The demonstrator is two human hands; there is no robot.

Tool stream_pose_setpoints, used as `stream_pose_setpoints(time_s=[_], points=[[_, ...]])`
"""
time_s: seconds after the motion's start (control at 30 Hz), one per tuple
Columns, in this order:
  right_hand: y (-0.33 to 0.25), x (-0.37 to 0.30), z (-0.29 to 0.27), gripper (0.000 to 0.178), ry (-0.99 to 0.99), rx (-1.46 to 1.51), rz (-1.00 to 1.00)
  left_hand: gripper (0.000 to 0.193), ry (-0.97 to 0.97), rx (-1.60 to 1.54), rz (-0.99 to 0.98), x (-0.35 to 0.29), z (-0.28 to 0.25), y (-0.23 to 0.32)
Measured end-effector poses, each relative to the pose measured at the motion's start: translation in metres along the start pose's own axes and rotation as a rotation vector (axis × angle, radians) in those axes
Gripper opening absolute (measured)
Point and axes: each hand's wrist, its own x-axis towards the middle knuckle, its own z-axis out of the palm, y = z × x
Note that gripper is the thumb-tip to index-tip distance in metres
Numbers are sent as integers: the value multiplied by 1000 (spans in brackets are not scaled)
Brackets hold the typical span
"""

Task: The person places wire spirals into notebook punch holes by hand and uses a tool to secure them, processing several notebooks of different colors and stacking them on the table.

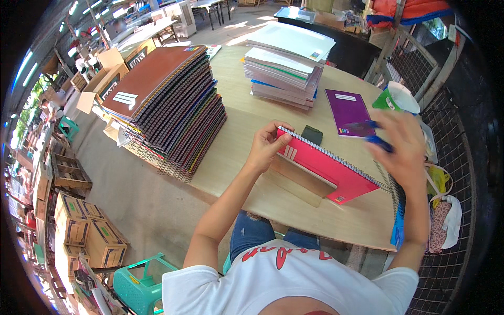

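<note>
A pink spiral notebook [325, 170] stands tilted with its coil edge up, over a flat wooden piece [294, 181] on the table. My left hand [265, 147] is closed on the coil edge at its left end, the thumb on the cover. At the other end, the coil runs out past the cover. Above that end my right hand [396, 142], blurred by motion, holds a blue-handled hand tool [380, 142]; its exact kind is too smeared to tell. Beyond lies a purple notebook [348, 110]. A small dark block [312, 135] sits behind the pink notebook.
A tall stack of spiral notebooks [173, 105] rises at the left of the table [239, 142]. Stacked white-covered books [286, 65] stand at the back. A green and white tub [396, 97] is at the right, near wire mesh [446, 152]. A green stool [139, 283] stands lower left.
</note>
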Motion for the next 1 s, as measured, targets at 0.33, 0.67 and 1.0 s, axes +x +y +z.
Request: stream_pose_setpoints(time_s=[0.33, 0.67, 1.0], points=[[-42, 101, 75, 20, -40, -279, -848, 18, 4, -45, 30, 4, -3, -5], [-44, 108, 72, 21, -38, -353, -956, 17, -7, -60, 8, 7, -1, -5], [-43, 100, 66, 35, -919, 367, 252, 16, 151, 34, 264, 3, -1, -23]])
